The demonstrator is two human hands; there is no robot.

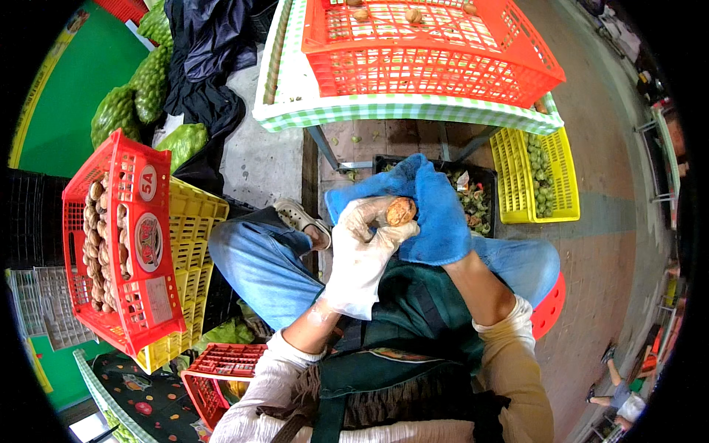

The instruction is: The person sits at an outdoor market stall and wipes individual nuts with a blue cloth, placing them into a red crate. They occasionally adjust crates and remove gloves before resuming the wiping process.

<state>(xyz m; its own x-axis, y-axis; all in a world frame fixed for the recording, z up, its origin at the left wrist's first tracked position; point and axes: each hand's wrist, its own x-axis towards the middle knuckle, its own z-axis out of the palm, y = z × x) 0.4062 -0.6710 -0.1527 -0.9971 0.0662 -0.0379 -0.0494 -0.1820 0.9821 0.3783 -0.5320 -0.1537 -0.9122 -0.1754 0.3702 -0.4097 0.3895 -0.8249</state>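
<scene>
My left hand, in a thin whitish glove, grips a brown round nut between its fingertips. My right hand is wrapped in a blue cloth glove and presses against the nut from the right, with blue cloth bunched behind both hands. Both hands are held over my lap, above my jeans and a dark green apron.
A red crate holding a few nuts rests on a green-checked table ahead. Below it a black bin holds green husk scraps, beside a yellow crate of green fruit. At left, a red crate of brown nuts sits on yellow crates.
</scene>
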